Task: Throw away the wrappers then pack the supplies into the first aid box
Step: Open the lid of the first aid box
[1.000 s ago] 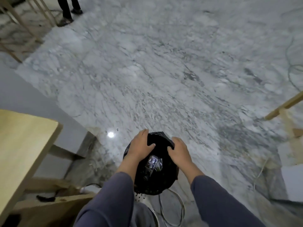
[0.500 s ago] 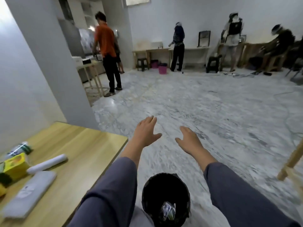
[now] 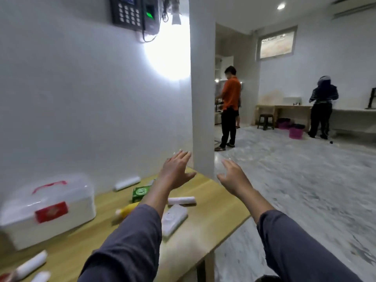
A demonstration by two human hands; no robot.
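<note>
while both hands hang in the air with nothing in them, fingers spread wide, the supplies sit on the worktop (image 3: 213, 216) below and to the left of them. left hand (image 3: 175, 171) hovers over the far part of the worktop, right hand (image 3: 234, 178) is out past the worktop's right edge, over the floor. so the left hand is the nearer one to everything.

first aid box (image 3: 48, 210) lies well to the left of the left hand and nearer the body, lid down, red handle on top, long axis running roughly left-right along the wall. looks closed, latch state too blurred to tell.

loose supplies: green box (image 3: 140, 192) just below-left of the left wrist, yellow tube (image 3: 127, 209) partly hidden beside the left forearm, white roll (image 3: 182, 200) just right of the forearm lying left-right, flat white pack (image 3: 173, 218) under the sleeve edge, long axis running away from the body. another white roll (image 3: 126, 183) against the wall, left of the left hand. more white rolls (image 3: 30, 263) at the near left corner, blurred.

no wrappers seen on the worktop, so judgement: wrapper step likely done, packing not started. next move probably needs the box opened first; left hand must travel left and back toward the body, right hand has to cross in over the worktop edge.
</note>
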